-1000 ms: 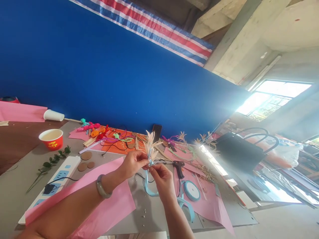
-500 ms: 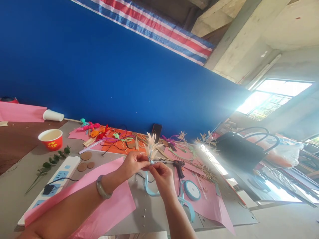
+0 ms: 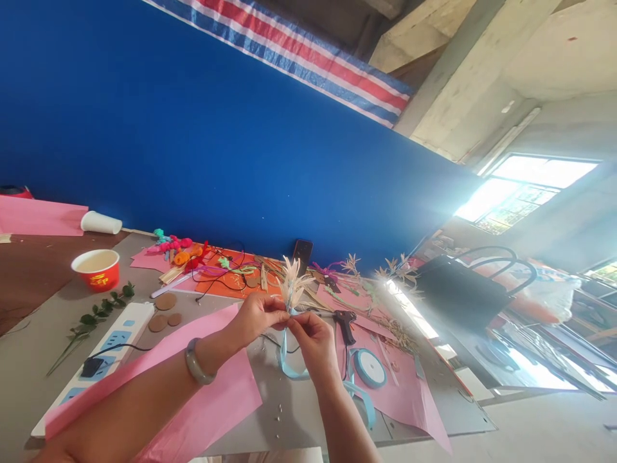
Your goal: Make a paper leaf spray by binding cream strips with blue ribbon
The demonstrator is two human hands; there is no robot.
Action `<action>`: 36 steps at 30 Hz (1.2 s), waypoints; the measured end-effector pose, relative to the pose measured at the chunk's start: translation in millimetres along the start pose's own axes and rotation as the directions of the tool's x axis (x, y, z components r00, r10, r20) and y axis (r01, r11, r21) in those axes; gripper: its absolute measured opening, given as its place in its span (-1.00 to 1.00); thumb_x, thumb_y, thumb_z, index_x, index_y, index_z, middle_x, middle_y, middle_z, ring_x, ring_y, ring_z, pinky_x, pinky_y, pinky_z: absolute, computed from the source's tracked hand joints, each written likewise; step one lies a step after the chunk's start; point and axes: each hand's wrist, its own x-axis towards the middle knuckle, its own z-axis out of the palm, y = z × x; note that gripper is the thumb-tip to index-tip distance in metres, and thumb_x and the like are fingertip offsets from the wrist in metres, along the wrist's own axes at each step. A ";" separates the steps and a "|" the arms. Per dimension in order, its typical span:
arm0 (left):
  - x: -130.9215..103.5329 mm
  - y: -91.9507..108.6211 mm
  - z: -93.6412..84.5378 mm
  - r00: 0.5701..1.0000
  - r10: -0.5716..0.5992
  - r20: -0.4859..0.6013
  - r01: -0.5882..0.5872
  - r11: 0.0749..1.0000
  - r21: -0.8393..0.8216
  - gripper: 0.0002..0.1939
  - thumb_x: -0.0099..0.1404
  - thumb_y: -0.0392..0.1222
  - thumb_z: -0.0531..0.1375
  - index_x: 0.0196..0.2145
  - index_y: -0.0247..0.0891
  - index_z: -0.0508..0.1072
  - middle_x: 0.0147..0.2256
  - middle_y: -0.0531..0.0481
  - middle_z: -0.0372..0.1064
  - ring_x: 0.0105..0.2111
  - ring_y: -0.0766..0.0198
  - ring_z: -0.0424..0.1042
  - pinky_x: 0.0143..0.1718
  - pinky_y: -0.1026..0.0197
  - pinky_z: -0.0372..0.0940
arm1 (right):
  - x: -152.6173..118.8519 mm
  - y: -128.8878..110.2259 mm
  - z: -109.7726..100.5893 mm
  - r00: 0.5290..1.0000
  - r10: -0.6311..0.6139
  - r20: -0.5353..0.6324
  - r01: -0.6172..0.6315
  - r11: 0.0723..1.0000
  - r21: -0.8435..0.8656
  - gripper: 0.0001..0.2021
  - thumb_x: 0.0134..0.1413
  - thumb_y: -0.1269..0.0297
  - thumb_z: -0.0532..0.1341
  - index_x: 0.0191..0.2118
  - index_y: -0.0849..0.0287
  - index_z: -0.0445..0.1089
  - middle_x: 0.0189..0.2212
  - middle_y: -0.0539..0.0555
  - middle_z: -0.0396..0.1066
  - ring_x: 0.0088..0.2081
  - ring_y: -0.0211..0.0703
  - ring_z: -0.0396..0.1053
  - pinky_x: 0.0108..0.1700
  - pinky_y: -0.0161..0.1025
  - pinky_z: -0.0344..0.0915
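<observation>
Both hands meet over the middle of the table, pinching the base of a pale cream flower [image 3: 293, 283]. My left hand [image 3: 259, 317], with a bangle at the wrist, is closed on the flower's stem from the left. The fingers of my right hand [image 3: 313, 335] are pinched on light blue ribbon [image 3: 284, 363] at the same spot. The ribbon hangs in a loop below the fingers. To the right lies the ribbon roll [image 3: 370, 368], with a loose blue length beside it, and a black glue gun [image 3: 346, 325].
Pink paper [image 3: 226, 386] lies under my left forearm. On the left are a power strip [image 3: 116, 347], a green sprig [image 3: 96, 315] and a red cup [image 3: 96, 273]. A phone [image 3: 303, 254] leans on the blue panel [image 3: 241, 141]. A black bag [image 3: 463, 289] stands at right.
</observation>
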 end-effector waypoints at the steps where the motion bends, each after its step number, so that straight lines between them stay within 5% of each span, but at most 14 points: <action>1: 0.2 -0.8 -0.3 1.000 -0.001 0.001 0.001 1.000 -0.003 -0.77 -0.08 -0.15 0.36 -0.58 -0.36 0.43 -0.59 0.09 0.29 -0.53 0.38 0.34 -0.39 0.30 0.33 | 0.3 0.9 -0.4 1.000 -0.003 0.000 0.003 1.000 -0.006 -0.76 -0.15 0.10 0.34 -0.54 0.19 0.43 -0.58 0.02 0.45 -0.51 -0.20 0.30 -0.42 -0.28 0.21; 7: -0.7 0.7 -1.2 1.000 -0.015 0.025 0.015 1.000 -0.002 -0.76 -0.09 -0.14 0.37 -0.56 -0.37 0.45 -0.59 0.08 0.31 -0.52 0.36 0.35 -0.39 0.28 0.33 | 0.6 3.4 -0.3 0.999 -0.036 0.005 0.036 0.999 -0.025 -0.77 -0.11 0.12 0.32 -0.52 0.18 0.41 -0.57 0.02 0.40 -0.50 -0.20 0.28 -0.41 -0.27 0.20; 11: -1.2 4.5 -0.9 0.999 -0.027 0.038 0.028 0.999 -0.023 -0.71 -0.15 -0.12 0.41 -0.56 -0.38 0.47 -0.59 0.06 0.33 -0.52 0.36 0.35 -0.39 0.28 0.33 | 4.5 3.2 -3.1 0.991 -0.106 -0.086 0.099 0.992 -0.083 -0.71 -0.19 0.15 0.38 -0.33 0.17 0.39 -0.42 0.04 0.42 -0.39 -0.15 0.32 -0.34 -0.26 0.24; 16: -0.6 4.2 -2.4 0.996 -0.071 0.059 0.072 0.997 -0.015 -0.70 -0.17 -0.12 0.42 -0.54 -0.39 0.48 -0.58 0.04 0.38 -0.53 0.35 0.37 -0.39 0.26 0.34 | 14.3 2.2 -12.7 0.977 -0.121 0.176 0.144 0.982 -0.124 -0.76 -0.07 0.18 0.32 -0.26 0.15 0.44 -0.27 0.09 0.47 -0.22 -0.06 0.36 -0.13 -0.17 0.24; 19: -0.8 3.7 -3.7 0.991 -0.090 0.095 0.092 0.996 -0.016 -0.69 -0.15 -0.11 0.42 -0.53 -0.40 0.47 -0.58 0.03 0.39 -0.53 0.35 0.39 -0.39 0.26 0.34 | 18.6 4.3 -16.5 0.954 -0.071 0.293 0.101 0.991 -0.088 -0.82 -0.03 0.16 0.30 -0.41 0.18 0.44 -0.39 0.05 0.44 -0.30 -0.11 0.36 -0.18 -0.19 0.25; 27: -2.4 8.1 -6.4 0.982 -0.106 0.155 0.110 0.994 -0.017 -0.68 -0.12 -0.10 0.41 -0.51 -0.41 0.47 -0.53 -0.01 0.41 -0.51 0.34 0.41 -0.38 0.26 0.35 | 16.3 -0.3 -10.5 0.942 0.001 0.335 -0.095 0.960 0.263 -0.75 -0.23 0.17 0.43 -0.47 0.17 0.42 -0.45 -0.01 0.37 -0.37 -0.20 0.33 -0.27 -0.25 0.26; 36: -1.9 5.2 -6.4 0.981 -0.057 0.188 0.049 0.998 0.049 -0.73 -0.02 -0.10 0.34 -0.49 -0.40 0.46 -0.53 0.03 0.36 -0.51 0.37 0.38 -0.40 0.28 0.33 | 15.9 -2.2 -11.7 0.932 0.053 0.360 -0.156 0.952 0.262 -0.75 -0.23 0.21 0.44 -0.47 0.17 0.37 -0.47 -0.02 0.36 -0.40 -0.20 0.35 -0.29 -0.23 0.29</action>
